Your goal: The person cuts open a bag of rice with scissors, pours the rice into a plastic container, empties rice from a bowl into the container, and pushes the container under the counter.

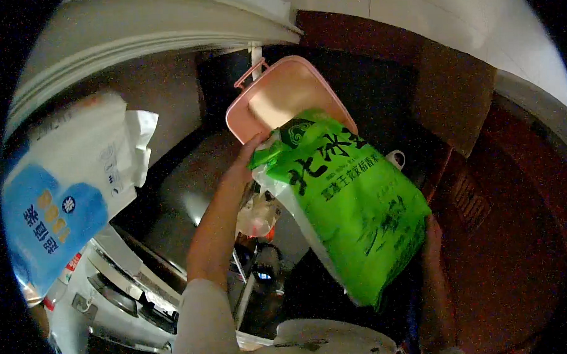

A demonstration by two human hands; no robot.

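A large green rice bag with black Chinese lettering hangs tilted in front of me, its upper end over the rim of a pink plastic bin. My left hand grips the bag's upper left corner, where the plastic is bunched. Low on the bag's right side, my right hand holds the edge, its fingers mostly hidden behind the bag. Inside the bin a pale beige area shows; I cannot tell whether it is rice or the bin's bottom. The bag's mouth is not clearly visible.
On the left stands a white and blue package above a light counter with a stove. A brown cardboard piece leans at the back right, beside a reddish-brown surface. Small items lie below my left arm.
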